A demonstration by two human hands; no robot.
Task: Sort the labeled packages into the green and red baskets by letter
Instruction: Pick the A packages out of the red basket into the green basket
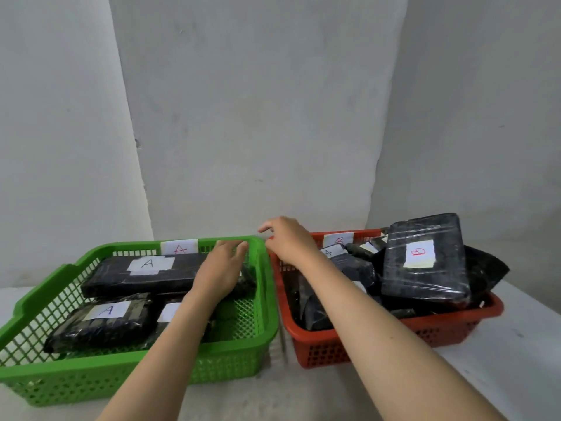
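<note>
A green basket (pixel 45 302) marked A stands on the left and a red basket (pixel 440 329) marked B on the right. In the green basket lie a long black package labelled A (pixel 142 276), a second A package (pixel 100 323) and a third one partly under my forearm. My left hand (pixel 220 268) rests open over the long package's right end near the basket's far rim. My right hand (pixel 288 241) hovers above the gap between the baskets, fingers loosely bent, holding nothing. The red basket holds several black packages, one labelled B (pixel 425 256) on top and one labelled A (pixel 349 262) behind my right wrist.
Both baskets sit on a pale table (pixel 501 369) against a grey wall (pixel 258 117). The table's right edge runs diagonally at the far right. A black plastic bag (pixel 485 268) sticks out of the red basket's right side.
</note>
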